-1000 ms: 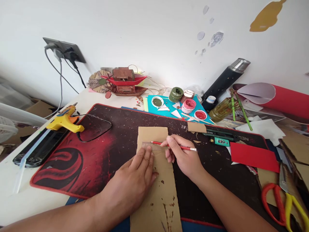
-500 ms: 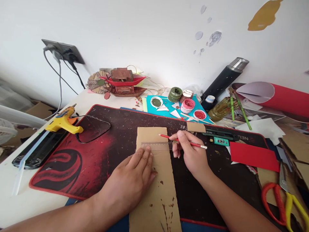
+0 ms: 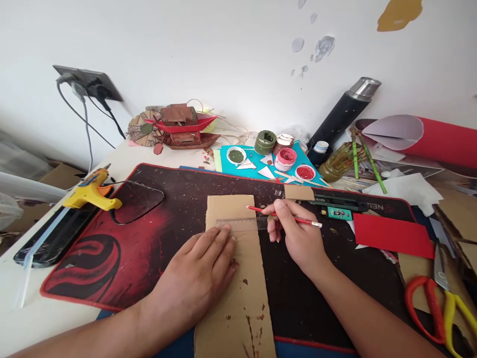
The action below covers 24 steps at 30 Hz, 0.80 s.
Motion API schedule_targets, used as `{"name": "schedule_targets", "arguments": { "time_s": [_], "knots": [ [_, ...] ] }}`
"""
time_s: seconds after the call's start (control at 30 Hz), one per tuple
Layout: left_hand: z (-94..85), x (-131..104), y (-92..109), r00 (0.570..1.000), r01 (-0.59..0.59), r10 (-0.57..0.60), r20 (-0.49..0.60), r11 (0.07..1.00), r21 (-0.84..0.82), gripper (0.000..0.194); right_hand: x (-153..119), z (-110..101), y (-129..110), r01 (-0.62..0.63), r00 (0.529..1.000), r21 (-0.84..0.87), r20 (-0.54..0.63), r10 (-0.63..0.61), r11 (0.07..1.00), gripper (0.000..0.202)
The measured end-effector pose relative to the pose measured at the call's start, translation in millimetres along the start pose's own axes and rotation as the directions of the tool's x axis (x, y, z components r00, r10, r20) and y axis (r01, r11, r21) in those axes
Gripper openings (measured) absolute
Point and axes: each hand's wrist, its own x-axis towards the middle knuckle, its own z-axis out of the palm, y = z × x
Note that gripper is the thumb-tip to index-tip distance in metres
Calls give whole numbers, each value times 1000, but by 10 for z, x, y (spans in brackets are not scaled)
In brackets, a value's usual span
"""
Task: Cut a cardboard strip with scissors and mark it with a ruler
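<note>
Cardboard (image 3: pixel 244 296) under clear ruler (image 3: pixel 242 225), left hand (image 3: pixel 199 273) laid flat, fingers slightly parted, right hand (image 3: pixel 298 241) pinching red pencil (image 3: pixel 307 222)

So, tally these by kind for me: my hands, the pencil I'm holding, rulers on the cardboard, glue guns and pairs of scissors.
Hands, left hand and right hand: 2
Red pencil: 1
Clear ruler: 1
Yellow glue gun: 1
Scissors: 1 pair
Total: 6

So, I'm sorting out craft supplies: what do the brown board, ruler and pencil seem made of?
Board: likely cardboard, matte brown with ragged edges.
Ruler: probably clear plastic, since the board shows through.
Pencil: perhaps wood, painted red; its tip looks paler.
</note>
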Motion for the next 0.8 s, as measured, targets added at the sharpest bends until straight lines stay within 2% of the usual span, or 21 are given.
{"name": "schedule_targets", "arguments": {
  "time_s": [0.43,0.8],
  "knots": [
    [-29,3,7,1000,7,-6,-14,999,51,39,-23,-7,27,-5,999,-16,50,5,1000,50],
    [11,-61,30,999,-31,29,32,998,62,42,-20,7,10,-20,998,-37,56,23,999,52]
  ]
}}
